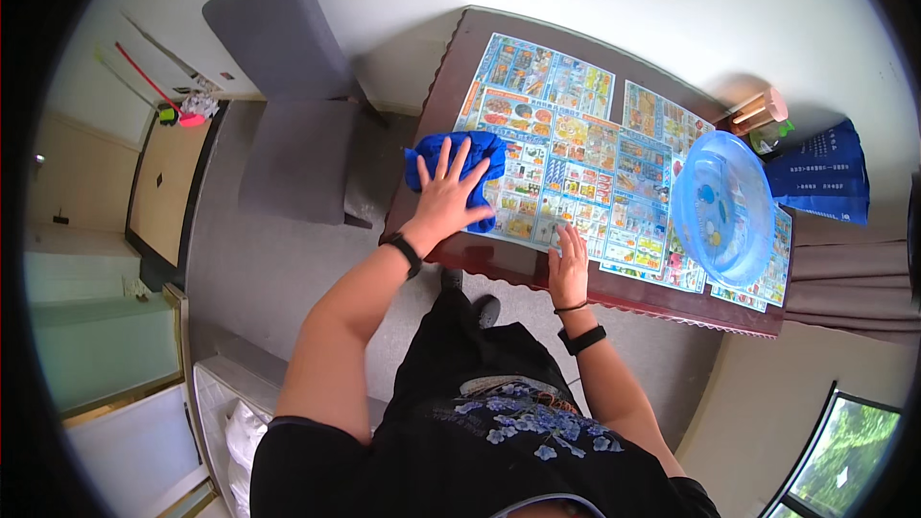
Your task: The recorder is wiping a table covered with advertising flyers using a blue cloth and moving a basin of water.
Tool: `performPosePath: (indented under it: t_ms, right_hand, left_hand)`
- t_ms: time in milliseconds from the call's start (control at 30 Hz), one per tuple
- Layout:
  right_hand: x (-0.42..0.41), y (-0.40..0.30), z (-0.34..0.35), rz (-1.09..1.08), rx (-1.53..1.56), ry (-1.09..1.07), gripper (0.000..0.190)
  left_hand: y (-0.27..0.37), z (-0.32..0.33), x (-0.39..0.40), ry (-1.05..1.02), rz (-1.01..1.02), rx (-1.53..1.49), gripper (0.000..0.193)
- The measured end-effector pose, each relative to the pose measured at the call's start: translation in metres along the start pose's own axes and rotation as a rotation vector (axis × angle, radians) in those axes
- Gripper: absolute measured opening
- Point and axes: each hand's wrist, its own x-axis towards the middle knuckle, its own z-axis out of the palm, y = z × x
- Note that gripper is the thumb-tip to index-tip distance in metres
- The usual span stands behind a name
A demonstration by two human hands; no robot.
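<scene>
My left hand [445, 194] lies flat with its fingers spread on a crumpled blue cloth [430, 147], pressing it against the table near the left end. The cloth overlaps printed paper sheets [575, 131] with pictures and writing. Farther right, my right hand [571, 266] is at the table's front edge, its fingers reaching over the sheets and holding nothing. A dark red-brown table [468, 256] with a scalloped edge carries all of these. On its right part a translucent blue plastic basin [727, 219] appears over the sheets; its contact with the table is hard to judge.
Behind the basin are a pink-ended container [757, 112], a green-topped bottle [773, 135] and a dark blue bag [820, 173] bearing writing. A grey upholstered chair [295, 151] stands left of the table. Beyond it, a red-handled cleaning tool [155, 79] leans near the wall.
</scene>
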Motion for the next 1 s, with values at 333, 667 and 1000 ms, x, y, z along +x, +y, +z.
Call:
performPosePath:
  t_ms: [333,667,1000]
  right_hand:
    - [0.044,-0.016,0.018,0.01,-0.052,-0.102,0.051]
    - [0.155,0.004,0.041,0.005,-0.251,-0.185,0.061]
    - [0.193,0.005,0.035,0.023,-0.368,-0.199,0.065]
  left_hand:
    - [-0.025,0.021,0.059,-0.166,0.122,0.05,0.064]
    - [-0.077,0.046,0.192,-0.002,0.093,0.09,0.053]
    - [-0.129,0.058,0.308,0.066,0.024,-0.033,0.05]
